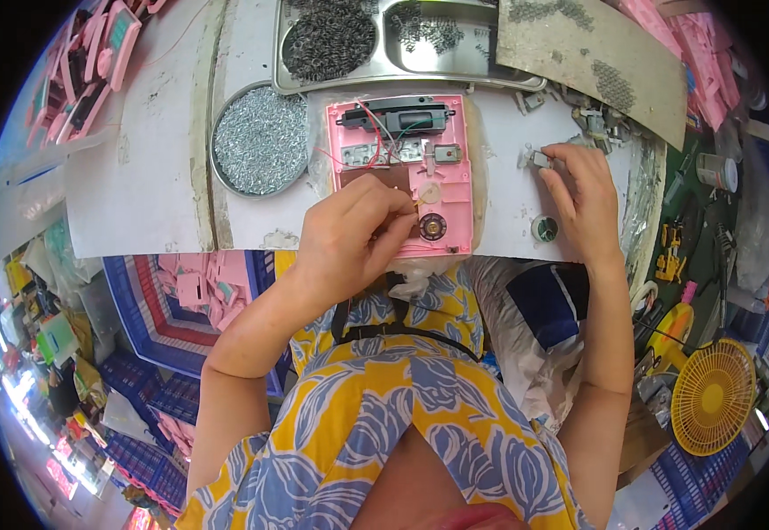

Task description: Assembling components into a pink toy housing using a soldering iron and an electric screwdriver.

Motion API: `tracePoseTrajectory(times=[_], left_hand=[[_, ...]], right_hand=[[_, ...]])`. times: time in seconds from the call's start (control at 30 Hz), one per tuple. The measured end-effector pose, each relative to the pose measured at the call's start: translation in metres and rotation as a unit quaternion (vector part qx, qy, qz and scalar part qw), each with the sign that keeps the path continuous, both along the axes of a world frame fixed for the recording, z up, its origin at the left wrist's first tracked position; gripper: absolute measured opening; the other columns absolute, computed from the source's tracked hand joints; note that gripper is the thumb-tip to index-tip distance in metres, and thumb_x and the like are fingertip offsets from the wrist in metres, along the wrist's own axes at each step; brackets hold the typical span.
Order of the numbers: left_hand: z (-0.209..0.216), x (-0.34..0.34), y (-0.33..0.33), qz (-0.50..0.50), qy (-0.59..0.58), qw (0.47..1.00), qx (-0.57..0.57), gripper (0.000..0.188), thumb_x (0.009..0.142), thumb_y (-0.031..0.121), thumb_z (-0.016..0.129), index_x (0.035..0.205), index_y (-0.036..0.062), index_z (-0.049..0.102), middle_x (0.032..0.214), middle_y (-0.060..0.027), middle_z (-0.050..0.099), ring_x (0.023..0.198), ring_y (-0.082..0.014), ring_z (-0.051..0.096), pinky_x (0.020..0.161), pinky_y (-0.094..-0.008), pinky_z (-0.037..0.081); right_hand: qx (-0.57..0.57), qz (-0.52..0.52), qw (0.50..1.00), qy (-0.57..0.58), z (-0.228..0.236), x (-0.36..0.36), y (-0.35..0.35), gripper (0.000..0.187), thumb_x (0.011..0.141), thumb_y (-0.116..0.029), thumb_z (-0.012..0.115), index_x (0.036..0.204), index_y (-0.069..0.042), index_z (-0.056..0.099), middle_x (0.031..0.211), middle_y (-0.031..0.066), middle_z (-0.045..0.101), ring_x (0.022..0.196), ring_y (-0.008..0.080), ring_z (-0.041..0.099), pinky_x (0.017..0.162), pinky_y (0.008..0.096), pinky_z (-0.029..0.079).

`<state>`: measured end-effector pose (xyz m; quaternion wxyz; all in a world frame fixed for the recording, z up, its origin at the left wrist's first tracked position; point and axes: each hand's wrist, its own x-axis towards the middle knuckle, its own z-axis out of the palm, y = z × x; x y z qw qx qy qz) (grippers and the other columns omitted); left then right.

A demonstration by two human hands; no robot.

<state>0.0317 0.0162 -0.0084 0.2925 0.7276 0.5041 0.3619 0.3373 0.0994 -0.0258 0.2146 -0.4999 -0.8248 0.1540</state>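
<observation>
Just over the near edge of a white table (pixel 163 177), a worker's left hand (pixel 349 234) reaches across the seven o'clock corner of an open pink case (pixel 459 203), thumb and finger drawn close together beside a round speaker (pixel 433 227); whether anything sits between them cannot be told. The case lies between one and two o'clock from that hand, the nearer of the two, its slightly longer axis running twelve to six, its front side almost at the table's edge. Well apart at three o'clock, the right hand (pixel 592 199) pinches a small metal part (pixel 540 160), a strip of white tabletop separating it from the case; a small round piece (pixel 544 229) rests at its eight o'clock. Farther out, a dish (pixel 215 159) of screws (pixel 261 141) stands toward ten o'clock, a steel tray (pixel 420 60) of springs (pixel 331 44) bounds twelve, and a flat board (pixel 543 44) overlaps the tray toward two.
</observation>
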Motion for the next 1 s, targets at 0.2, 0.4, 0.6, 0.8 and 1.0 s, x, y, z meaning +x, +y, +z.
tracePoseTrajectory(times=[0.2, 0.4, 0.6, 0.8, 1.0], left_hand=[[0.003, -0.010, -0.005, 0.030, -0.014, 0.999, 0.011, 0.018, 0.080, -0.003, 0.074, 0.095, 0.0026, 0.065, 0.080, -0.0099, 0.062, 0.062, -0.0248, 0.060, 0.054, -0.0338, 0.049], [0.007, -0.024, -0.018, 0.061, -0.017, 0.998, 0.003, 0.020, 0.080, -0.004, 0.074, 0.097, 0.0024, 0.066, 0.082, -0.0107, 0.064, 0.065, -0.0253, 0.062, 0.057, -0.0331, 0.050], [0.002, -0.039, -0.031, 0.080, -0.029, 0.996, 0.022, 0.014, 0.081, -0.004, 0.070, 0.093, 0.0027, 0.067, 0.084, -0.0112, 0.065, 0.069, -0.0264, 0.063, 0.059, -0.0342, 0.050], [0.006, -0.039, -0.034, 0.031, -0.056, 0.998, 0.025, 0.011, 0.081, -0.009, 0.059, 0.079, 0.0011, 0.057, 0.074, -0.0122, 0.054, 0.060, -0.0273, 0.054, 0.053, -0.0366, 0.042], [-0.009, -0.070, -0.057, 0.061, -0.034, 0.997, -0.031, 0.015, 0.081, -0.003, 0.065, 0.070, 0.0029, 0.057, 0.063, -0.0106, 0.048, 0.054, -0.0289, 0.050, 0.051, -0.0399, 0.039]], right_hand=[[-0.094, -0.058, 0.994, 0.008, -0.001, -0.008, -0.001, 0.022, 0.090, -0.012, 0.070, 0.111, -0.005, 0.069, 0.097, 0.0091, 0.064, 0.081, 0.0252, 0.063, 0.074, 0.0339, 0.050], [-0.062, -0.079, 0.995, 0.017, 0.010, -0.014, -0.007, 0.025, 0.088, -0.008, 0.070, 0.114, -0.005, 0.069, 0.096, 0.0077, 0.064, 0.075, 0.0200, 0.061, 0.067, 0.0308, 0.048], [-0.099, -0.012, 0.988, 0.120, 0.046, -0.041, -0.032, 0.021, 0.085, 0.001, 0.070, 0.106, -0.002, 0.071, 0.088, 0.0065, 0.065, 0.069, 0.0141, 0.057, 0.059, 0.0260, 0.044], [0.007, -0.019, 0.996, 0.090, 0.053, -0.043, 0.024, 0.015, 0.087, 0.002, 0.067, 0.101, -0.001, 0.072, 0.088, 0.0099, 0.069, 0.069, 0.0176, 0.061, 0.062, 0.0289, 0.048], [-0.044, -0.196, 0.979, -0.036, 0.053, 0.042, 0.033, 0.015, 0.088, -0.004, 0.066, 0.102, -0.001, 0.072, 0.090, 0.0131, 0.071, 0.073, 0.0230, 0.066, 0.069, 0.0318, 0.052]])
